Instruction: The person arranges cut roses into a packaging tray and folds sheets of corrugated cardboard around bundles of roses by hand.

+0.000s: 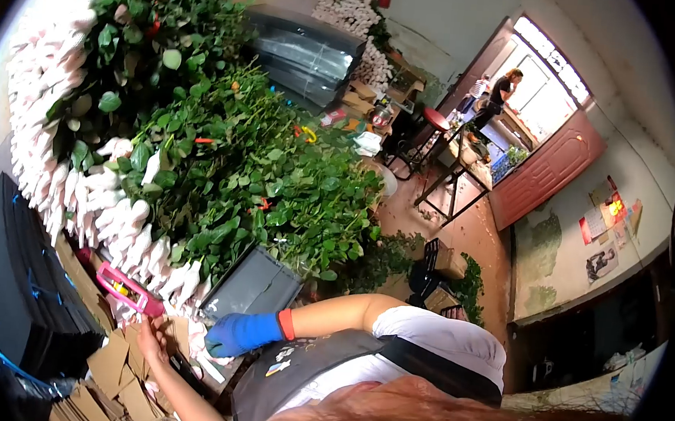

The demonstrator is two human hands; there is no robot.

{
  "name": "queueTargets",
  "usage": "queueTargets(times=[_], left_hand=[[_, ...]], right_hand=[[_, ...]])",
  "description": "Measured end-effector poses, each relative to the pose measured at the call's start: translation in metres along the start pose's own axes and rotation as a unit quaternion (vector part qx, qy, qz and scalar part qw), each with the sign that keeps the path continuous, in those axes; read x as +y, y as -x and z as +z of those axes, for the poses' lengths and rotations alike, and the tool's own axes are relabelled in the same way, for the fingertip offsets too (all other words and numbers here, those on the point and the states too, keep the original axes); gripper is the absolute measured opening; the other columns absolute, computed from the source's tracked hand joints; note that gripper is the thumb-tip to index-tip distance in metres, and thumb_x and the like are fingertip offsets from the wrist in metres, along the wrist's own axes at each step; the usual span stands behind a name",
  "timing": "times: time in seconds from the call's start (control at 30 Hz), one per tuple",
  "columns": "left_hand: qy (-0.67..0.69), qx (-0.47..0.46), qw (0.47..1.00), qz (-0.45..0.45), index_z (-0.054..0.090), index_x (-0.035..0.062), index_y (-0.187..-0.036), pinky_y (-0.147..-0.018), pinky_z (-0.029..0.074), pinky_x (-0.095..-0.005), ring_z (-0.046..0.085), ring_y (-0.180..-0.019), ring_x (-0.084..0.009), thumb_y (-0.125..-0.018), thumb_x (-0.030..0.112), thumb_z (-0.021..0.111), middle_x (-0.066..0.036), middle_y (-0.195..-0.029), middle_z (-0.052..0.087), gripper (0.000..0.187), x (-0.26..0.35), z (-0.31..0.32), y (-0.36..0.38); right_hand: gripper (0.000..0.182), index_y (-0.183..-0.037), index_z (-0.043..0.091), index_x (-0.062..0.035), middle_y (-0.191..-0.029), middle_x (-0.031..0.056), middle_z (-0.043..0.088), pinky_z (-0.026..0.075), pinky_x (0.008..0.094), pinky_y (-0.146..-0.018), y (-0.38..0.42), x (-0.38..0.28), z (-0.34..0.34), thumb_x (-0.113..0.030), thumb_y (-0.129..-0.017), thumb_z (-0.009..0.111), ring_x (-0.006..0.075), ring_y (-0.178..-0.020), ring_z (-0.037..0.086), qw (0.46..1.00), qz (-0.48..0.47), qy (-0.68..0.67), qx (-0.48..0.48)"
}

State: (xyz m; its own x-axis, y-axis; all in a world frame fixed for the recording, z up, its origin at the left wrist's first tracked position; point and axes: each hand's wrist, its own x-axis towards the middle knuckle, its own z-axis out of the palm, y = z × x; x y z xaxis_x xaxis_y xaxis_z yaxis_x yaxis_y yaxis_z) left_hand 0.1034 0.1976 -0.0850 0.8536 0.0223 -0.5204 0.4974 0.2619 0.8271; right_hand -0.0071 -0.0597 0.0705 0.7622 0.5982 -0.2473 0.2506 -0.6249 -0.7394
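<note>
My left hand (153, 344) is bare, its fingers drawn together at the lower end of a pink tool (129, 289) with a yellow part inside; what lies between the fingertips is too small to tell. To its right, my right hand (227, 336) wears a blue glove with a red cuff, and its fingers cannot be made out. Pale pink and white scraps and brown cardboard pieces (110, 363) lie around both hands. Just above the glove rests a grey plastic tray (254, 285). Behind it is a large pile of leafy green stems (277, 175) with white-wrapped heads (95, 209).
Stacked black sheets (15, 282) with blue ties stand at left. Clear plastic wraps a dark stack (305, 56) at the back. A red-seated stool (436, 120) and metal frame (456, 176) stand before an open door (548, 166), where a person (499, 97) stands.
</note>
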Motion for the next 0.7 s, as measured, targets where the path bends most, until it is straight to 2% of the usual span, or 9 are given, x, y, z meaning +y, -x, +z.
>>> queueTargets(times=[0.07,0.1,0.13,0.17,0.23,0.27,0.33,0.5,0.7], left_hand=[[0.033,-0.066,0.997,-0.019,0.064,0.0054,-0.114,-0.033,0.019,-0.0208,0.034,-0.039,-0.0029,-0.101,0.057,0.047,-0.002,-0.078,0.07,0.056,0.015,0.013,0.019],[0.035,-0.124,0.991,-0.022,0.065,0.0058,-0.117,-0.034,0.019,-0.02,0.034,-0.04,-0.0023,-0.101,0.056,0.047,0.002,-0.074,0.067,0.056,0.014,0.015,0.016],[0.082,-0.059,0.994,-0.05,0.066,0.0082,-0.108,-0.034,0.019,-0.0198,0.034,-0.041,-0.002,-0.102,0.055,0.046,0.004,-0.07,0.064,0.051,0.005,0.026,0.013],[0.093,-0.14,0.985,-0.028,0.065,0.0095,-0.101,-0.035,0.021,-0.0202,0.035,-0.042,-0.0021,-0.102,0.053,0.046,0.005,-0.068,0.061,0.048,-0.003,0.02,0.002],[0.065,-0.063,0.996,-0.021,0.063,0.0066,-0.105,-0.038,0.024,-0.0215,0.036,-0.043,-0.0041,-0.104,0.051,0.043,0.003,-0.071,0.059,0.048,0.009,0.033,0.01],[0.085,-0.049,0.995,-0.027,0.061,0.0028,-0.105,-0.038,0.025,-0.0215,0.035,-0.044,-0.0051,-0.104,0.052,0.041,-0.001,-0.073,0.06,0.053,0.01,0.035,0.009],[0.094,-0.034,0.993,-0.064,0.064,0.0005,-0.108,-0.037,0.024,-0.0208,0.032,-0.042,-0.0037,-0.106,0.05,0.035,-0.006,-0.08,0.07,0.057,0.018,0.037,0.013],[0.079,0.006,0.996,-0.043,0.065,-0.0045,-0.103,-0.042,0.027,-0.022,0.033,-0.046,-0.005,-0.1,0.055,0.051,-0.009,-0.081,0.069,0.062,0.031,0.042,0.019],[-0.043,0.023,0.998,0.038,0.071,0.0011,-0.088,-0.041,0.028,-0.022,0.039,-0.046,-0.0037,-0.094,0.025,0.069,-0.004,-0.075,0.072,0.025,0.005,0.037,-0.008]], right_hand=[[0.017,-0.088,0.067,-0.0118,-0.09,0.0153,0.068,0.053,0.0448,-0.073,0.002,0.007,0.003,-0.026,-0.09,0.058,0.0353,-0.078,0.065,0.999,-0.033,-0.019,-0.001],[0.013,-0.093,0.066,-0.0111,-0.094,0.0125,0.066,0.053,0.0431,-0.073,0.001,0.028,0.014,-0.021,-0.088,0.059,0.0329,-0.081,0.064,0.984,-0.159,0.051,0.058],[0.013,-0.098,0.064,-0.0105,-0.097,0.0098,0.064,0.053,0.0414,-0.072,-0.006,0.048,0.029,-0.016,-0.086,0.06,0.0304,-0.085,0.064,0.944,-0.291,0.103,0.113],[0.018,-0.102,0.065,-0.0108,-0.1,0.0108,0.064,0.053,0.0408,-0.073,-0.007,0.05,0.024,-0.016,-0.085,0.063,0.0309,-0.085,0.064,0.938,-0.308,0.127,0.093],[0.022,-0.107,0.067,-0.01,-0.097,0.0113,0.065,0.054,0.0389,-0.075,-0.006,0.044,0.015,-0.019,-0.088,0.065,0.0304,-0.083,0.065,0.914,-0.353,0.143,0.14],[0.017,-0.099,0.068,-0.0123,-0.094,0.0102,0.068,0.055,0.0395,-0.073,0.0,0.028,0.006,-0.023,-0.086,0.064,0.0314,-0.079,0.068,0.983,-0.177,0.042,0.034],[0.022,-0.101,0.07,-0.0133,-0.092,0.0117,0.07,0.055,0.0415,-0.077,0.006,0.005,-0.002,-0.032,-0.091,0.062,0.0325,-0.083,0.068,0.999,-0.018,-0.033,0.016],[0.03,-0.101,0.073,-0.0146,-0.091,0.0135,0.071,0.054,0.0419,-0.078,0.003,-0.002,-0.008,-0.04,-0.093,0.06,0.0337,-0.085,0.068,0.999,0.03,-0.039,-0.007],[0.032,-0.101,0.073,-0.0136,-0.091,0.014,0.071,0.054,0.0418,-0.078,0.0,-0.005,-0.011,-0.041,-0.092,0.059,0.0343,-0.085,0.068,0.997,0.068,-0.029,-0.016]])
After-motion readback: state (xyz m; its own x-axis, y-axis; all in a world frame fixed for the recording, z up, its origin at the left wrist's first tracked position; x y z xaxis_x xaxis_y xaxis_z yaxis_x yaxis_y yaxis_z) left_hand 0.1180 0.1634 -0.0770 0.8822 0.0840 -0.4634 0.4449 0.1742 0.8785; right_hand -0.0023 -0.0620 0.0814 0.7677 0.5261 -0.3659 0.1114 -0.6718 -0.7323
